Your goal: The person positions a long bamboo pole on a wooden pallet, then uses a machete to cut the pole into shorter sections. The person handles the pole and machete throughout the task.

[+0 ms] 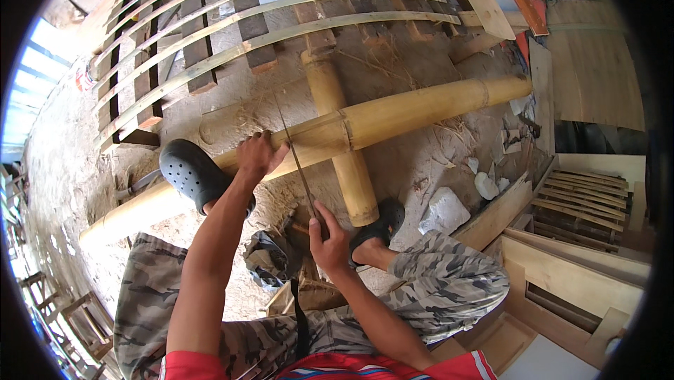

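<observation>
A thick yellow bamboo pole [407, 114] runs slantwise across the middle, lying over a shorter bamboo piece [354, 187]. My left hand [258, 153] presses on the pole with its fingers bent over the top. In my right hand [328, 238] is the handle of a handsaw [302, 173]. Its long thin blade shows nearly edge-on and lies across the pole, just right of my left hand. Whether the blade has entered the bamboo cannot be made out. My left foot, in a black clog [191, 169], rests on the pole.
Bamboo slats [281, 37] on dark wooden blocks spread across the far side. A second blade [144, 182] lies beyond the clog. A black bag [270, 257] sits between my legs; a white bundle [445, 211] and boards [562, 260] are at right.
</observation>
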### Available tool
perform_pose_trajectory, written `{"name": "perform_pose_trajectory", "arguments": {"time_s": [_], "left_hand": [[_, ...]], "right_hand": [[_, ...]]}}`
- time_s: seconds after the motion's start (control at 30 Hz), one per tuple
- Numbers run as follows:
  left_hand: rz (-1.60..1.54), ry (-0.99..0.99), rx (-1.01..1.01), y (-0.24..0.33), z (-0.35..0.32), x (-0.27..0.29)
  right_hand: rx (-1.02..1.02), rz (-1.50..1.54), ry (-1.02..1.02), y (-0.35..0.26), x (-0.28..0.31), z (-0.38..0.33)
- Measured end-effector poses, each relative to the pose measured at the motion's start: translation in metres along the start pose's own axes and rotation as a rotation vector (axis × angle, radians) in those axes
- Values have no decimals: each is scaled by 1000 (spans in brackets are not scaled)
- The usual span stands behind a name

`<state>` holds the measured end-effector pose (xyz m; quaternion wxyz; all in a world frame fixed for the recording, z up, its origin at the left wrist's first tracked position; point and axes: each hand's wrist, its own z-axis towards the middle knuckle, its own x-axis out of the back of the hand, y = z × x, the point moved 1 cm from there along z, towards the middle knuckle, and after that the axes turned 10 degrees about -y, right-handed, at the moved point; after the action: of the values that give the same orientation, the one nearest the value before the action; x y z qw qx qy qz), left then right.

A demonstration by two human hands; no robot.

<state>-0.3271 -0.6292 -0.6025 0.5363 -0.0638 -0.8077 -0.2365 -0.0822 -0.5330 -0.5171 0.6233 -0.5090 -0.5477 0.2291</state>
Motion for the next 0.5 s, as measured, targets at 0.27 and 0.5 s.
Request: {"name": "perform_pose_trajectory", "arguments": {"time_s": [0.27,0.5], "left_hand": [[-18,-69,19,1,-1,7],[-24,-141,38,7,2,13]], "right_hand": [[-167,115,-59,-12,22,-49],[-65,100,-13,-5,5,5]]}}
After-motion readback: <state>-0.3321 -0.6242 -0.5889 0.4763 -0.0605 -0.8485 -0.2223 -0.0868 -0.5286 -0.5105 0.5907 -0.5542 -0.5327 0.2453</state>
